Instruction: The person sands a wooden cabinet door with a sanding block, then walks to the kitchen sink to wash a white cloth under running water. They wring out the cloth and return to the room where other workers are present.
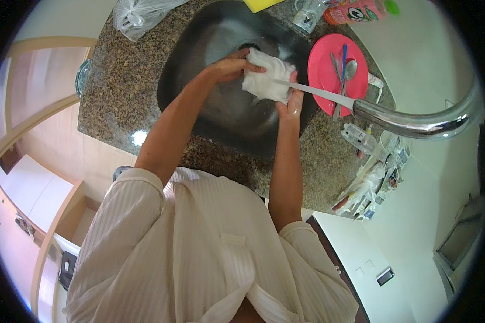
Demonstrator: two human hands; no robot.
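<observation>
White cloth [265, 79] bunched over steel sink [199, 48], gripped from both sides. Left hand [233, 67] clamping its top edge, right hand [292, 101] closing on lower side, probably also holding long knife [320, 93]. Pink plate [324, 64] with spoon [349, 70] sitting on granite worktop [124, 91]. Chrome tap [415, 121] arcing at right.

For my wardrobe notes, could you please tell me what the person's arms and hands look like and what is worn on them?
Both forearms are bare. The left hand and right hand wear no gloves, and no rings or watch can be made out. A cream, finely striped shirt has short sleeves ending above the elbows.
</observation>
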